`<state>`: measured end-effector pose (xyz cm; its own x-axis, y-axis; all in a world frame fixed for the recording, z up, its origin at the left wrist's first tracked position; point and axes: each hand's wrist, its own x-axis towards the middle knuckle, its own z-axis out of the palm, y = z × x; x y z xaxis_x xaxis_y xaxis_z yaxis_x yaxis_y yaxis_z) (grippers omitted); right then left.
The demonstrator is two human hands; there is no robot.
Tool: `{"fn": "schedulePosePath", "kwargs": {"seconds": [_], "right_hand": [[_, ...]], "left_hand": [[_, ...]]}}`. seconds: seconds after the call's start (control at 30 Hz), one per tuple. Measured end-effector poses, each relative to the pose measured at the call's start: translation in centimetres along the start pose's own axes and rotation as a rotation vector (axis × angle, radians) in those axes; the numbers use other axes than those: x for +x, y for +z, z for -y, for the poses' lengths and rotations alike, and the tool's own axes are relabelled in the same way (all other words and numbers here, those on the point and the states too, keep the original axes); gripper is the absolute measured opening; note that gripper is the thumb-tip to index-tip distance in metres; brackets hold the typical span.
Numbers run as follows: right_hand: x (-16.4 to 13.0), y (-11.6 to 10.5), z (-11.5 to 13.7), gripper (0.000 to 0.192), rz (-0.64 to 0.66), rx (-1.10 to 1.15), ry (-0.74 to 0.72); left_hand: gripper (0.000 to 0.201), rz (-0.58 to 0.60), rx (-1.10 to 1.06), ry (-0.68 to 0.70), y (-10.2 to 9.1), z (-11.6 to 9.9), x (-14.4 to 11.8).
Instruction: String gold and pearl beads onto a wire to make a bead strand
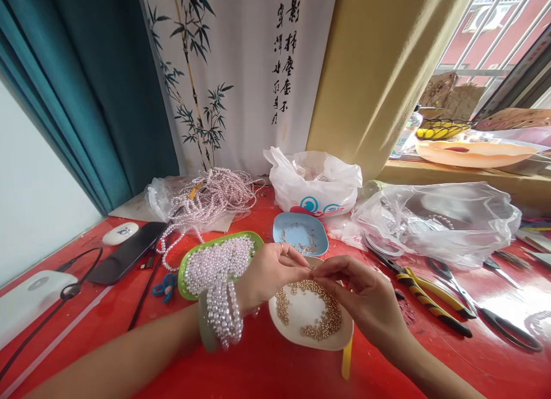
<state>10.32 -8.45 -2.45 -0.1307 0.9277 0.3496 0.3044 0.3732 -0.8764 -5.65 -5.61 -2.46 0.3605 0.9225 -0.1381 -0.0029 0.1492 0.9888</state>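
My left hand (275, 268) and my right hand (359, 287) meet fingertip to fingertip above a white dish (297, 324). Both are closed in a pinch; whatever lies between the fingers is too small to make out. Gold beads (329, 313) are spread around the dish below them. Several strands of pearly beads (224, 316) hang around my left wrist, beside a pale green bangle (206, 324). Left of the dish, a green tray (183, 284) holds loose pearly beads (219, 261). Behind my hands sits a blue dish (297, 224) with small metallic bits in it.
A heap of pink bead strands (224, 195) lies at the back left, beside a white plastic bag (314, 183). On the right are a clear plastic bag (451, 221), yellow-and-black pliers (434, 304) and scissors (477, 310). A dark phone (127, 252) and a white power bank (37, 298) lie left.
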Motion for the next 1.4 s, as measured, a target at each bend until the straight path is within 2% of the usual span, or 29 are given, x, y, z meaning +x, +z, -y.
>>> {"fn": "schedulePosePath", "kwargs": {"seconds": [0.53,0.83,1.0,1.23,1.4], "right_hand": [[0.1,0.1,-0.2,0.005,-0.003,0.088,0.023],[0.0,0.2,-0.5,0.004,-0.019,0.009,0.022],[-0.3,0.4,-0.7,0.003,-0.077,-0.082,-0.002],[-0.4,0.9,-0.1,0.008,-0.115,0.081,0.006],[-0.4,1.1,0.0,0.014,-0.107,0.135,0.046]], "left_hand": [[0.028,-0.014,0.031,0.007,0.0,-0.1,-0.2],[0.028,-0.020,0.044,0.013,0.0,0.1,-0.1],[0.030,-0.037,-0.046,-0.020,0.4,0.0,-0.3],[0.026,-0.033,-0.151,-0.062,1.0,-0.4,-1.0],[0.031,-0.006,-0.151,0.010,0.9,-0.3,-1.1]]}}
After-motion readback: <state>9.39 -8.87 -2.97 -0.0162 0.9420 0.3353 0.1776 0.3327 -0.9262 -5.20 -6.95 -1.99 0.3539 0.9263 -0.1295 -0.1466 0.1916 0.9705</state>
